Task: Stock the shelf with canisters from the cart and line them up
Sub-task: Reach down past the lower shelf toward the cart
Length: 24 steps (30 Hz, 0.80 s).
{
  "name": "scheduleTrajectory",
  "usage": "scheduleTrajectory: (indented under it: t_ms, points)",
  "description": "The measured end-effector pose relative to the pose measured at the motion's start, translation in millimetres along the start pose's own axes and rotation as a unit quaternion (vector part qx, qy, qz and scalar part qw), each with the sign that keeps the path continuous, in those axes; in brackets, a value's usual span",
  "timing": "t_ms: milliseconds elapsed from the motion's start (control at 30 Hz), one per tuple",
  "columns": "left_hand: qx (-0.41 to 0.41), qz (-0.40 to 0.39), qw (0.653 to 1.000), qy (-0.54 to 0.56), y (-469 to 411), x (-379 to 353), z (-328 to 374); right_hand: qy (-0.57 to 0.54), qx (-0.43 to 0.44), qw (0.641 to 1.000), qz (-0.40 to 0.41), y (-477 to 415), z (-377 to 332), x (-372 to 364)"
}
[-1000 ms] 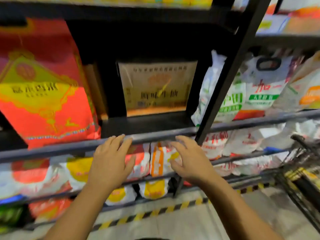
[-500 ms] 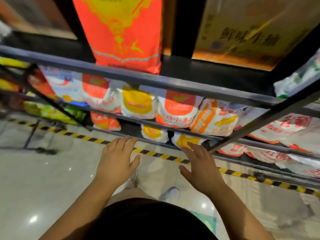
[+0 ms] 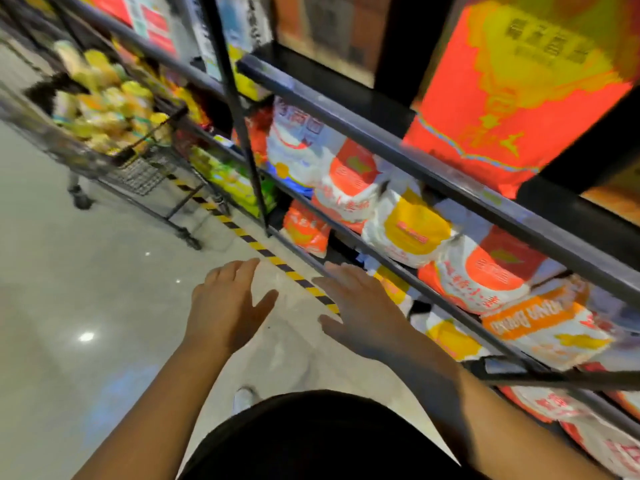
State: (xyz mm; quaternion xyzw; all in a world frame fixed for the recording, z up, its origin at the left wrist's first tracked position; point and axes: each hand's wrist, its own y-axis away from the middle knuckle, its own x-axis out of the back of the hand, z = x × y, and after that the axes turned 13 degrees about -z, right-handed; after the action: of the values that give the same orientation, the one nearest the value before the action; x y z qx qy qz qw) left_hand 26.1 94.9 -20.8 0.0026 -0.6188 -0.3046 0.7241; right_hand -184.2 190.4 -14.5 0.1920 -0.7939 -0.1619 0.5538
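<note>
We hold our left grip (image 3: pixel 228 306) and right grip (image 3: pixel 363 315) flat by the shelf (image 3: pixel 346 124); the cart (image 3: pixel 138 171) of canisters (image 3: pixel 104 109) sits left of it.

Both bare forearms reach forward, side by side. The left hand (image 3: pixel 227 308) and right hand (image 3: pixel 363 313) are palm-down with fingers extended, holding nothing.

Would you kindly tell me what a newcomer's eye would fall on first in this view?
The big red and yellow bag on the upper shelf at top right draws the eye first. Next come the left hand and right hand, both open and empty, held out at bottom centre. At top left stands the cart, loaded with blurred yellow canisters.
</note>
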Motion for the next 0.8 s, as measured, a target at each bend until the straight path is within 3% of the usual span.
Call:
scheduleTrajectory:
  t_ms: [167,467,800]
  points:
    - [0.029,0.019,0.999,0.022,25,22,-101,0.062,0.048,0.997,-0.019,-98,-96,16]
    - [0.097,0.027,0.994,0.043,39,50,-225,0.018,0.059,0.993,-0.098,-219,-200,22]
    - [0.162,0.039,0.985,0.047,-89,87,-304,0.028,0.123,0.989,-0.075,-271,-223,84]
